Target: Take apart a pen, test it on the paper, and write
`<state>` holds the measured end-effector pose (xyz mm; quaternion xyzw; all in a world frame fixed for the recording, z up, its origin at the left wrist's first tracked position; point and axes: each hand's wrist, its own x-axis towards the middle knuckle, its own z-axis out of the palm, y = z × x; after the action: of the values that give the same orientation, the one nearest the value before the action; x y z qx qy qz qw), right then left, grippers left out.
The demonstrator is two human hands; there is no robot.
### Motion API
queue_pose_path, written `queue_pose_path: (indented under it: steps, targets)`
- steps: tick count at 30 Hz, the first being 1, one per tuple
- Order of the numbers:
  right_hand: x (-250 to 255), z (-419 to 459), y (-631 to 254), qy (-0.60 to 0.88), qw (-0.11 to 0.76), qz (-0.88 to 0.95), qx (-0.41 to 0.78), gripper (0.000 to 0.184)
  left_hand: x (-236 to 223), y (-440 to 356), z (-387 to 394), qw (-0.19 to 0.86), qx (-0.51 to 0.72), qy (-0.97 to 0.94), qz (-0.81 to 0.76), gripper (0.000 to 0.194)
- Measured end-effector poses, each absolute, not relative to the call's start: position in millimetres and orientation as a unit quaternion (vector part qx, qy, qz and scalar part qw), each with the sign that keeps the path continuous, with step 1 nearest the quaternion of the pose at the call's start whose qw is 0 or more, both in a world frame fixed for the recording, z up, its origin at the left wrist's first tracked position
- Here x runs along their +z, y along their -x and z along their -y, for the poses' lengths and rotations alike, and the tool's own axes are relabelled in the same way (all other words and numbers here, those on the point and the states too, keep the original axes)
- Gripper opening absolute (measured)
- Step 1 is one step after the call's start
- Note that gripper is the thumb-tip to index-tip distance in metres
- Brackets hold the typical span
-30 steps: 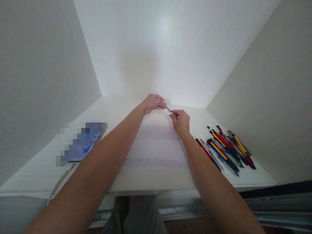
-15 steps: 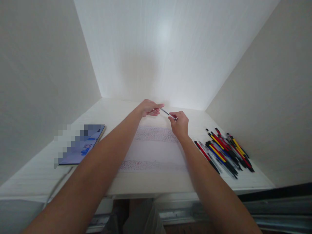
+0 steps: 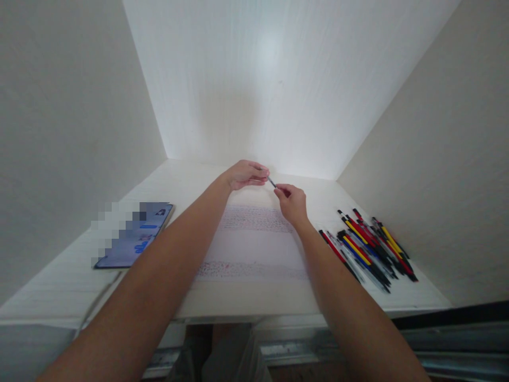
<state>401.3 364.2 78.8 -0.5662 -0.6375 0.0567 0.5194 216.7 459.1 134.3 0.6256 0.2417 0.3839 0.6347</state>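
Above the far part of the desk, a thin pen (image 3: 271,181) spans the gap between my two hands. Its upper left end is pinched by the fingertips of my left hand (image 3: 247,175). My right hand (image 3: 292,201) is closed around the lower right end, which the fingers hide. Below the hands lies a sheet of white paper (image 3: 254,246) with two bands of small dark and reddish marks, one along its top and one along its bottom. My forearms cover both sides of the sheet.
A pile of pens (image 3: 366,246) with red, yellow, blue, black and clear barrels lies on the right. On the left is a tablet (image 3: 139,239), its screen lit and partly pixelated, with a cable (image 3: 99,297) near it. White panels (image 3: 254,106) enclose the desk (image 3: 254,302).
My left fingers have closed onto the pen's upper end and moved slightly right. Less of the pen shows between the hands. The camera view has shifted slightly.
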Motion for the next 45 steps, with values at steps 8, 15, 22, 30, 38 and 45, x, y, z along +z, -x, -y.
queue_pose_path:
  steps: [8, 15, 22, 30, 38, 45]
  targets:
    - [71.7, -364.4, -385.4, 0.501, 0.565, 0.593, 0.281, 0.027, 132.9, -220.7, -455.8, 0.694, 0.387, -0.582, -0.176, 0.046]
    - [72.6, -362.8, -383.9, 0.500, 0.612, 0.507, 0.345, 0.024, 132.9, -232.1, -444.1, 0.679, 0.439, -0.564, -0.167, 0.038]
    - [80.2, -354.4, -377.0, 0.469, 0.618, 0.466, 0.426, 0.029, 135.9, -232.8, -436.9, 0.669, 0.421, -0.589, -0.171, 0.034]
    - [88.4, -346.9, -373.0, 0.421, 0.566, 0.448, 0.549, 0.024, 135.5, -232.4, -440.4, 0.677, 0.379, -0.614, -0.144, 0.031]
    - [85.9, -350.0, -371.5, 0.432, 0.607, 0.436, 0.504, 0.016, 131.8, -233.1, -443.6, 0.659, 0.400, -0.618, -0.156, 0.032]
    - [107.4, -333.5, -366.5, 0.353, 0.534, 0.384, 0.665, 0.024, 120.6, -233.2, -452.6, 0.732, 0.363, -0.574, -0.059, 0.023]
